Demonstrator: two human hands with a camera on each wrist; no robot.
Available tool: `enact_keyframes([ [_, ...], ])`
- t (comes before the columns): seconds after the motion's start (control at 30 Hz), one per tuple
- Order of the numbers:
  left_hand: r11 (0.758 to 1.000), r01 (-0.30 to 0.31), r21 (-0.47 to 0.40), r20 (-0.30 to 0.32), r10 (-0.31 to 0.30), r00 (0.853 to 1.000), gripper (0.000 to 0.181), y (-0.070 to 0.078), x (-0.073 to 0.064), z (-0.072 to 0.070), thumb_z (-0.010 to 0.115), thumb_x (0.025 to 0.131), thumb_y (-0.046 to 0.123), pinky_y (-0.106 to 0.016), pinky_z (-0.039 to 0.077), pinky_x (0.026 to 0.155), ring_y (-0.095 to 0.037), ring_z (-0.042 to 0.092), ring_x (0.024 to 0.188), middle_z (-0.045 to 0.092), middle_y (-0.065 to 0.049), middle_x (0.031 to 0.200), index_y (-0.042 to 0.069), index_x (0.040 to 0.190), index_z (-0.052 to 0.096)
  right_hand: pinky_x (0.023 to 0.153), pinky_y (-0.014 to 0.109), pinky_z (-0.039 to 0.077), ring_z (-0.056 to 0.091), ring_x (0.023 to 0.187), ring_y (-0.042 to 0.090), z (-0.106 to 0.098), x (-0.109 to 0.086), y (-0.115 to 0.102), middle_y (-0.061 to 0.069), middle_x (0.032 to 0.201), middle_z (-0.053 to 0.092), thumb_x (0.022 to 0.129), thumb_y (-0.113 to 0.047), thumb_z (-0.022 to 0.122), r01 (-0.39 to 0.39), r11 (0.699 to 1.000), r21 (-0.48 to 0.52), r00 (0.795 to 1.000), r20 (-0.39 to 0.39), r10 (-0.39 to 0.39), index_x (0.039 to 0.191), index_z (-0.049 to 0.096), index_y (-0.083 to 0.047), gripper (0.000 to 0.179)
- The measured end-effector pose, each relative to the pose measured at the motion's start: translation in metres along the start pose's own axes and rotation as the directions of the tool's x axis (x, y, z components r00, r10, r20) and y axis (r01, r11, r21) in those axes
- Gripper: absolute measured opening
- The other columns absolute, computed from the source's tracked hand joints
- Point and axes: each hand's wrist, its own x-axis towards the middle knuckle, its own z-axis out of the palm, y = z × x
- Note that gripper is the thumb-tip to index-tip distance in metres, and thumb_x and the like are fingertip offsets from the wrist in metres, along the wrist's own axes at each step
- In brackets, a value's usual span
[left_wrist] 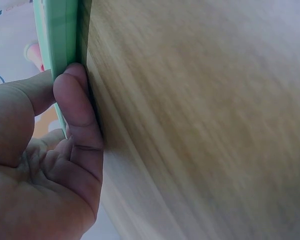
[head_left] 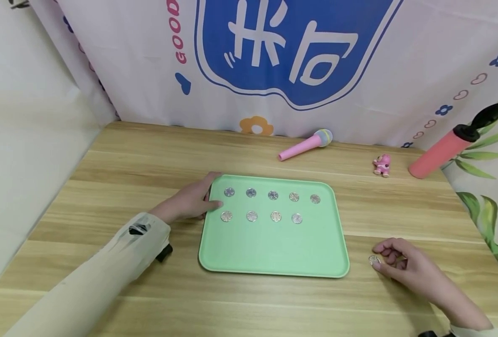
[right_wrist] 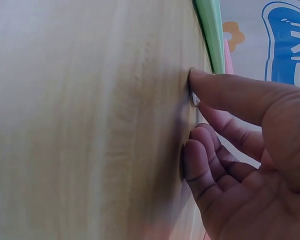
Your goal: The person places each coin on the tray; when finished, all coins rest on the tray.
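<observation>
A mint-green tray (head_left: 270,248) lies on the wooden table, bearing two rows of round silvery coins, the front row shorter than the back one. My left hand (head_left: 194,199) grips the tray's left rim, thumb over the edge and fingers curled beneath, as the left wrist view shows around the green rim (left_wrist: 64,35). To the right of the tray, my right hand (head_left: 408,267) pinches a single coin (head_left: 373,260) between thumb and fingertip, low over the table. In the right wrist view this coin (right_wrist: 194,95) appears nearly edge-on, the other fingers curled below it.
Behind the tray lies a pink toy microphone (head_left: 303,146). A small pink figurine (head_left: 382,165) and a red cylinder with a black top (head_left: 438,152) stand at the back right. A printed white cloth (head_left: 147,84) hangs along the table's (head_left: 122,159) far edge.
</observation>
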Motion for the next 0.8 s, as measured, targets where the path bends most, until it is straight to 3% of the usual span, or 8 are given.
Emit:
enact_keyframes([
  [0.37, 1.0, -0.006, 0.012, 0.005, 0.006, 1.0, 0.079, 0.0006, -0.0022, -0.0011, 0.064, 0.105, 0.02, -0.031, 0.052, 0.058, -0.02, 0.061, 0.062, 0.058, -0.009, 0.077, 0.012, 0.167, 0.017, 0.059, 0.019, 0.048, 0.053, 0.077, -0.005, 0.0044, -0.0016, 0.0016, -0.006, 0.091, 0.063, 0.086, -0.003, 0.083, 0.06, 0.998, -0.015, 0.995, -0.079, -0.061, 0.102, 0.071, -0.011, 0.022],
  [0.8, 1.0, -0.002, 0.008, 0.004, 0.002, 1.0, 0.078, -0.0012, -0.001, -0.0011, 0.065, 0.105, 0.019, -0.031, 0.052, 0.058, -0.02, 0.061, 0.061, 0.058, -0.009, 0.076, 0.012, 0.167, 0.017, 0.06, 0.019, 0.048, 0.053, 0.076, -0.005, 0.0033, -0.0023, 0.0022, -0.007, 0.089, 0.063, 0.087, -0.004, 0.083, 0.056, 0.998, -0.015, 0.996, -0.074, -0.057, 0.1, 0.069, -0.01, 0.021],
])
